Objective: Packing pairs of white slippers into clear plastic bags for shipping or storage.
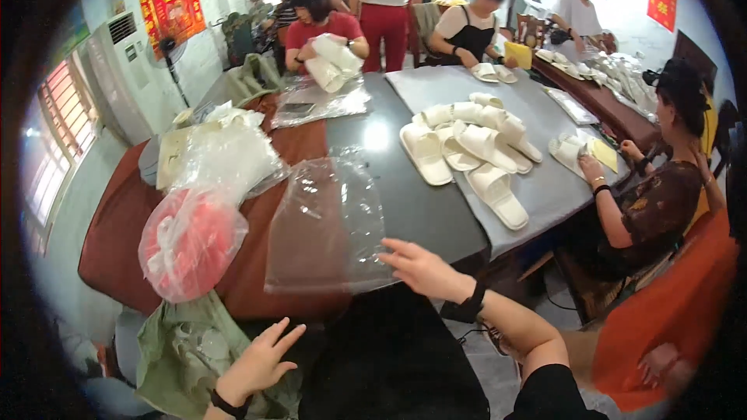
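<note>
My left hand (261, 358) is open, fingers spread, holding nothing. It hovers beside a green sack (167, 350) that has clear plastic in it, below the table's near edge. My right hand (424, 267) is open too, its fingers stretched out at the near right edge of a clear plastic bag (311, 225). Whether the fingertips touch the bag I cannot tell. The bag lies flat, partly on brown cloth and partly on the grey tabletop. Beyond my right hand is a pile of white slippers (475, 140), with one slipper (498, 196) nearest me.
A pink-filled plastic bag (191, 245) and a heap of clear bags (226, 155) stand on the left. Across the table a person in red (323, 27) holds white slippers. At the right, a seated person (654, 194) handles a slipper and a yellow sheet (601, 153). Others work farther back.
</note>
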A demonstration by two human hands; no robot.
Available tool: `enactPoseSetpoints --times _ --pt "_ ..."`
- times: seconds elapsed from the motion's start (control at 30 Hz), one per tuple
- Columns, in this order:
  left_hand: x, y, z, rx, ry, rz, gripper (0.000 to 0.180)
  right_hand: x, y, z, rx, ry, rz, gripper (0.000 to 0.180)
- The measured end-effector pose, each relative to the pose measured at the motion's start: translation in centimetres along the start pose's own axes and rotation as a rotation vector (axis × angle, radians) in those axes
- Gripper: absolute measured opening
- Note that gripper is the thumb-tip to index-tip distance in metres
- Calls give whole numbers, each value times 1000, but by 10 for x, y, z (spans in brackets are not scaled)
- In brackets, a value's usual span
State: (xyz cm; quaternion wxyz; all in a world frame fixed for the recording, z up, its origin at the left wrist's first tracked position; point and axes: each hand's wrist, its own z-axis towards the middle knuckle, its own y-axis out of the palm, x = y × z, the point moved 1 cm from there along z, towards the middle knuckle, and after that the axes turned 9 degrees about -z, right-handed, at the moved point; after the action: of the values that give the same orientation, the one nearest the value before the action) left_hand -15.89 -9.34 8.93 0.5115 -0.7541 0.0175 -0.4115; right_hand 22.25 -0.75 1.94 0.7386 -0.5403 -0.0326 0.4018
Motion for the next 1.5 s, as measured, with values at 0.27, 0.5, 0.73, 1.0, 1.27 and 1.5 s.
enactPoseSetpoints --times 0.27,0.5,0.73,1.0,1.27,1.5 --pt "-16 28 92 204 44 95 85 175 -108 -16 447 461 -128 41" --pt "-54 42 127 229 -73 240 79 312 -149 -31 399 694 -432 44" --pt "-19 49 130 296 -47 370 57 312 -141 21 550 818 -563 66" --pt "-24 58 148 281 -83 245 70 392 -172 -29 571 944 -322 24" --pt "-30 60 144 331 -87 252 68 351 -160 10 181 664 -263 28" --pt "-27 60 146 354 -75 261 67 329 -153 23 -22 530 -798 20"
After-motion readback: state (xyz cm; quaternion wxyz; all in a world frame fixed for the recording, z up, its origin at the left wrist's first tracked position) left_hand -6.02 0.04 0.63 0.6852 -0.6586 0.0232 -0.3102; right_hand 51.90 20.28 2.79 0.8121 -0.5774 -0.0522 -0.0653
